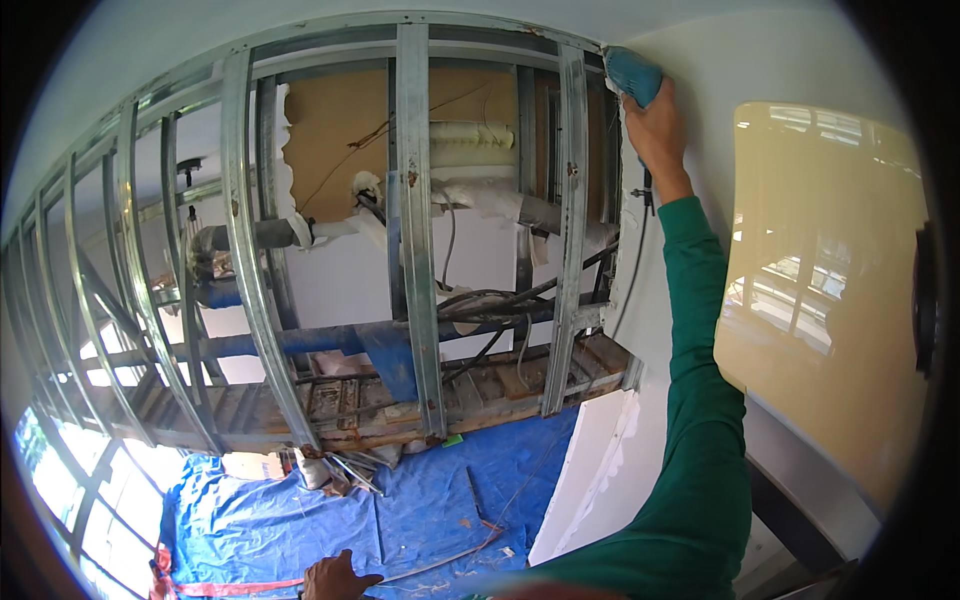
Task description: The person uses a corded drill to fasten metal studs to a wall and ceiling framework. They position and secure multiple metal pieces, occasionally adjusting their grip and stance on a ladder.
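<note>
At the upper right, my right hand (656, 128) is wrapped round the grip of a teal power drill (634, 76). My right arm, in a green sleeve, is stretched up to it. The drill is held against the far right corner of a metal stud frame (413, 200), where the frame meets the white wall. Its tip is hidden behind its body. A black cord (640, 262) hangs down below that hand. At the lower edge my left hand (338, 578) shows in part, with its thumb out and fingers apart. Nothing shows in it.
Behind the studs run pipes, dark cables (500, 300) and a dusty wooden ledge (480, 408). A blue tarp (430, 500) lies below, with debris at its far edge. A white board (585, 475) leans beside my arm. The glossy cream panel (820, 300) stands at the right.
</note>
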{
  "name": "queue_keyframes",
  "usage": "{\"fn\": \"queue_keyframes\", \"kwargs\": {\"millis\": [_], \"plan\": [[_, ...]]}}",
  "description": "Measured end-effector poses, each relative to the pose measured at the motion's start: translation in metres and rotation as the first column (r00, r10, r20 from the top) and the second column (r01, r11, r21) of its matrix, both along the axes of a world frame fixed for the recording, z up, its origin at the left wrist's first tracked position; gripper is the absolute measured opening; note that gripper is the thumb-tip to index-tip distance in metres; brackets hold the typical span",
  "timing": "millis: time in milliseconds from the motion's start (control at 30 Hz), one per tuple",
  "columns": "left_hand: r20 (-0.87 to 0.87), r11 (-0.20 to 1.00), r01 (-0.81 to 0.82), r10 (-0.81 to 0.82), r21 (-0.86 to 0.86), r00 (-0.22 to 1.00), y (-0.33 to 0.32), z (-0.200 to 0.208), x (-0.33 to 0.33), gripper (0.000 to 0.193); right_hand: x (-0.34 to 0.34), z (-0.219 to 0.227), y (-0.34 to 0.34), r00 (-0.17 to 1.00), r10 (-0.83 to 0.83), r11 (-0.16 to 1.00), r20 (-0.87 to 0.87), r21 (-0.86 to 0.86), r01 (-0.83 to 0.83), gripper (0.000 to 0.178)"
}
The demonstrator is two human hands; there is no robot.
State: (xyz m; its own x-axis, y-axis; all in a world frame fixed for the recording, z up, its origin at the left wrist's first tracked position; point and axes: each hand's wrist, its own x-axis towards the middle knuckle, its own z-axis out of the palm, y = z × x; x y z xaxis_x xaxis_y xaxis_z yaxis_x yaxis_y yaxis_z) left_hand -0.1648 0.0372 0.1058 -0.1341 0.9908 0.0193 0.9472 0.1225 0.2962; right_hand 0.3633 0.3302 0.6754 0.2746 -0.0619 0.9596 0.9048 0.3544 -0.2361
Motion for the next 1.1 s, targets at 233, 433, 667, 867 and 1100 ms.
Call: {"fn": "queue_keyframes", "kwargs": {"millis": [233, 433, 667, 867, 1100], "plan": [[0.080, 1.000, -0.029, 0.030, -0.007, 0.996, -0.007, 0.007, 0.003, 0.087, -0.024, 0.025, -0.023, 0.993, -0.116, 0.979, -0.034, -0.173, 0.109, 0.067], [0.050, 1.000, 0.004, -0.004, 0.014, 0.999, 0.002, 0.001, -0.005, 0.077, -0.023, 0.037, -0.030, 0.995, -0.050, 0.976, -0.088, -0.216, 0.030, 0.068], [0.036, 1.000, 0.009, -0.009, -0.002, 0.999, 0.002, -0.004, -0.007, 0.073, -0.008, 0.031, -0.045, 0.962, 0.231, 0.961, -0.145, -0.119, -0.249, 0.067], [0.043, 1.000, 0.014, -0.015, 0.021, 0.999, 0.003, -0.005, -0.006, 0.073, -0.018, 0.028, -0.018, 0.985, -0.169, 0.980, -0.024, -0.107, 0.165, 0.065], [0.085, 0.999, -0.012, 0.008, 0.047, 0.996, 0.005, -0.008, -0.009, 0.070, -0.009, 0.000, 0.027, 0.991, 0.053, 0.998, -0.120, 0.023, -0.051, 0.071]]}}
